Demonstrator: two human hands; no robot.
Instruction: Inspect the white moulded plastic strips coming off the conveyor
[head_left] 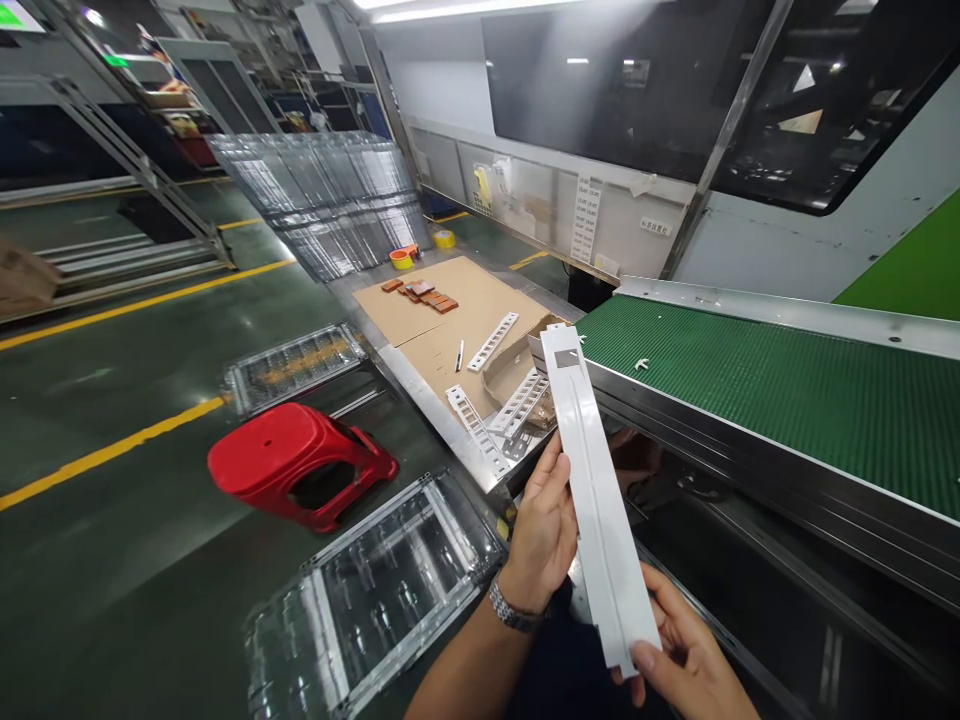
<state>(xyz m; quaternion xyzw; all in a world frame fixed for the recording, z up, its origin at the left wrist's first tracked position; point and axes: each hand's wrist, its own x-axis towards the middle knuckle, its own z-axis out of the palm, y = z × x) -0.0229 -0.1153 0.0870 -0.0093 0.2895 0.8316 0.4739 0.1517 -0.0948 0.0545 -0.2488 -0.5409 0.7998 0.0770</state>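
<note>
A long white plastic panel [592, 490] with a dark rectangular window near its far end is held up in front of me, tilted away to the left. My left hand [546, 515] grips its left edge around the middle, fingers closed on it. At the near end, my right hand [679, 640] pinches the lower right corner, its thumb on top. Beyond the panel's far end, a cardboard box [514, 365] stands on the table, with slotted white strips [521, 402] in and beside it.
A cardboard-covered table [420, 340] carries a cutter knife [460, 356], brown pieces [435, 298] and tape rolls [403, 258]. To the right runs a green conveyor belt [765, 375] with small white bits. A red stool [285, 455] and clear trays [390, 580] are at the left.
</note>
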